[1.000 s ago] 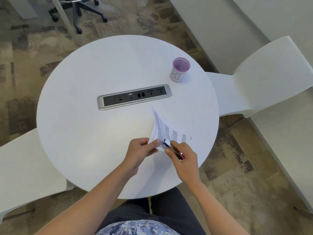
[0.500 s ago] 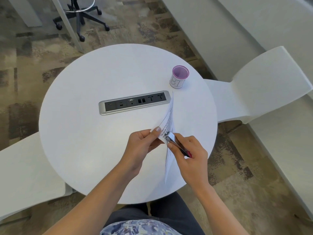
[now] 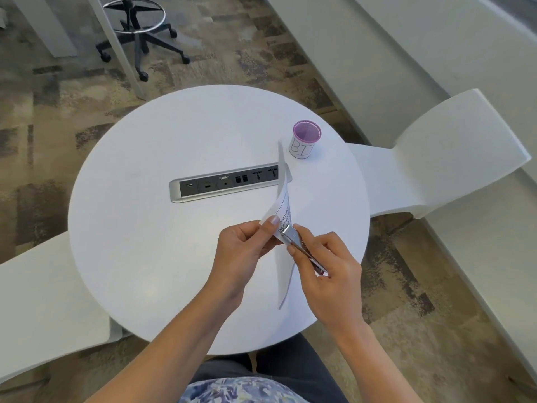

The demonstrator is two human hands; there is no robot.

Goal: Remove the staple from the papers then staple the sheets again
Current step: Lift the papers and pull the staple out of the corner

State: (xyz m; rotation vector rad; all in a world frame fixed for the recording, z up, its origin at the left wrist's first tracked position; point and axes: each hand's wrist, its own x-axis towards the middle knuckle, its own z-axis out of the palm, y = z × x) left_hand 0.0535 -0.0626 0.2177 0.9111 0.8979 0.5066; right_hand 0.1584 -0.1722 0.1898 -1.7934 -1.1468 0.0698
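The printed papers stand almost on edge above the round white table, curving up toward the power strip. My left hand pinches their near corner between thumb and fingers. My right hand grips a slim metal tool with a red handle, the staple remover, whose silver tip sits on that same corner right beside my left thumb. The staple itself is too small to make out.
A purple mesh cup with a white label stands at the table's far right. A silver power strip is set into the middle. White chairs flank the table; a wheeled stool stands beyond.
The papers have been lifted from lying nearly flat to standing on edge. Both hands rose slightly and stayed together on the corner, the tool still at it.
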